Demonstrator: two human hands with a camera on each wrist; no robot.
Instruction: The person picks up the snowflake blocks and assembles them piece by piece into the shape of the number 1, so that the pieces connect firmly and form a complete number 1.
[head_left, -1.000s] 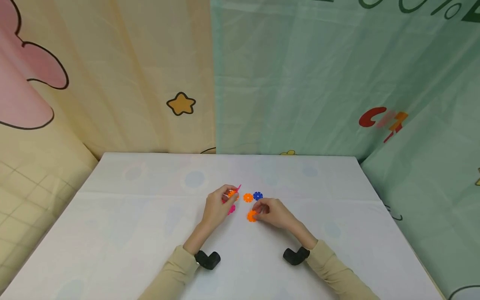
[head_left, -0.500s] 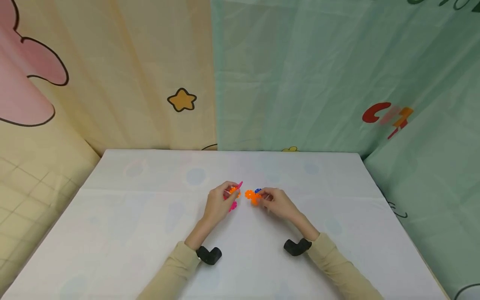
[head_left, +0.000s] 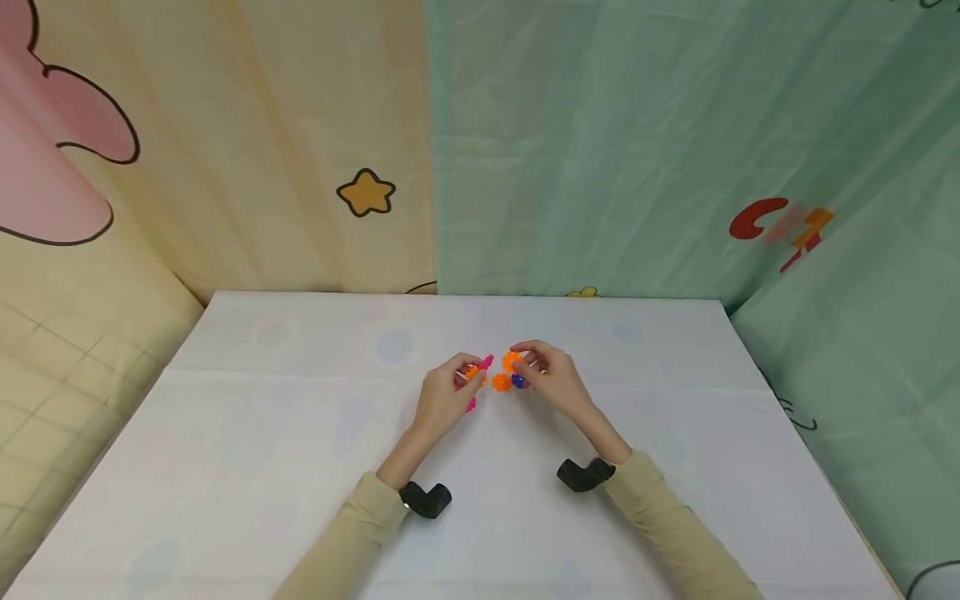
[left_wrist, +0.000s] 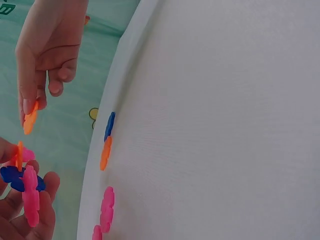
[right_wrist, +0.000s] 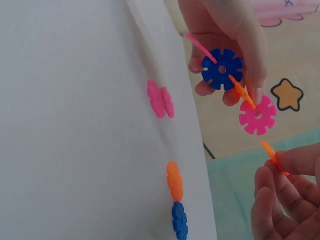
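My left hand (head_left: 446, 396) grips a small chain of notched plastic discs above the table. In the right wrist view that chain shows a blue disc (right_wrist: 215, 77) slotted to an orange disc (right_wrist: 241, 92), with a pink disc (right_wrist: 248, 121) at the end and another pink disc (right_wrist: 201, 47) edge-on. My right hand (head_left: 557, 382) pinches a single orange disc (head_left: 512, 361) between thumb and fingers, close to the chain's end pink disc but apart from it. In the head view, my left fingers hide part of the chain.
On the white table (head_left: 300, 467) lie a loose orange disc (head_left: 502, 383) and a blue disc (head_left: 518, 381) side by side. Two pink discs (right_wrist: 155, 99) lie close together, partly hidden by my left hand in the head view. Printed curtains hang behind the table.
My right hand has lifted the orange disc off the near part of the table and carried it away from me, up beside the chain. My left hand keeps its grip and has barely moved.
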